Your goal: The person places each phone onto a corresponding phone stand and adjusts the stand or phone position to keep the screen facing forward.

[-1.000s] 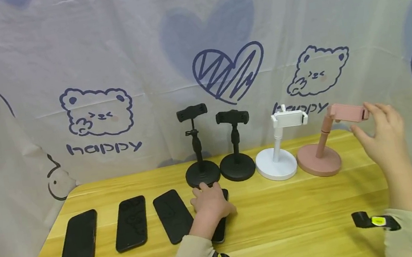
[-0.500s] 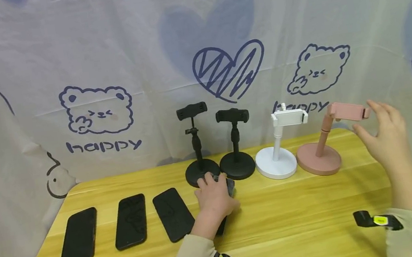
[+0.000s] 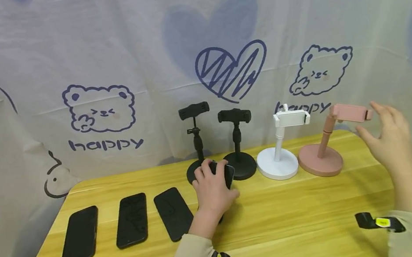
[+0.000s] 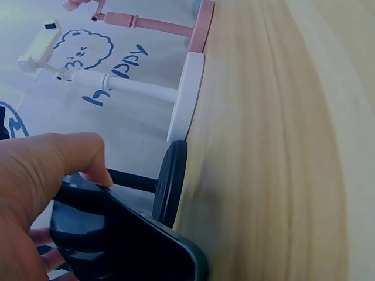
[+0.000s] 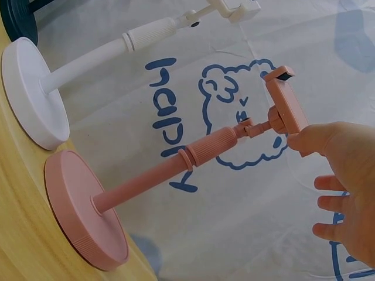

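My left hand (image 3: 213,192) grips a black smartphone (image 3: 230,175) by its edges, the thumb on one side and the fingers on the other. In the left wrist view the phone (image 4: 117,240) is tilted, its upper end raised off the wooden table. Beside the clamp of a pink phone stand (image 3: 320,160), my right hand (image 3: 389,136) is spread with thumb and fingers apart. The right wrist view has the thumb overlapping the end of the pink clamp (image 5: 287,105); whether it touches is unclear.
Three more black phones lie at the left: one outermost (image 3: 80,237), one in the middle (image 3: 132,220), one nearest the left hand (image 3: 174,214). A tall black stand (image 3: 198,143), a shorter black stand (image 3: 237,141) and a white stand (image 3: 277,163) line the back, before a printed curtain (image 3: 153,43).
My left hand has moved slightly away from me and lifted the phone's far end off the table. My right hand has shifted slightly right, staying beside the pink clamp.
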Demonstrator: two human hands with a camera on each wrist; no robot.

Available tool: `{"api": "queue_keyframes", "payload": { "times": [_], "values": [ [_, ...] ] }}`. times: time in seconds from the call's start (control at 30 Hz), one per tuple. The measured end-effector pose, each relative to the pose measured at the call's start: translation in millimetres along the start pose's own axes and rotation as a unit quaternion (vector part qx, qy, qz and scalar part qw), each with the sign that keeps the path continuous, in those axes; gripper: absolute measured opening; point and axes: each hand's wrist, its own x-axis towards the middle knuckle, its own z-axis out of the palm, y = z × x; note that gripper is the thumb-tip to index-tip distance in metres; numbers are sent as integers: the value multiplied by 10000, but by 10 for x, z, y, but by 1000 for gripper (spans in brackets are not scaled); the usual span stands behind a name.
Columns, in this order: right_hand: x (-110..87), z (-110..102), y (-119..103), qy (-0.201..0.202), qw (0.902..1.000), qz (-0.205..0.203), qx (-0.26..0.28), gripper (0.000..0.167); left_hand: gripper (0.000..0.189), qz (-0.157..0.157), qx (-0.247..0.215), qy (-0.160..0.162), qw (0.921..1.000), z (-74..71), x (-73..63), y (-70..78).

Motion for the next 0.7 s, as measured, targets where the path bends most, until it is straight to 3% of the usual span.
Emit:
{"api": "queue_keyframes", "payload": {
  "times": [0.3, 0.53, 0.7],
  "values": [
    [8, 0, 22, -58, 10000, 53, 7, 67, 71, 407, -314, 282, 9983, 38, -19, -5],
    [7, -9, 20, -47, 9999, 104, 22, 69, 71, 613, -663, 254, 9956, 58, -31, -35],
    [7, -17, 29, 94, 9999, 57, 15, 68, 72, 705, -655, 257, 9950, 57, -34, -50]
  ]
}}
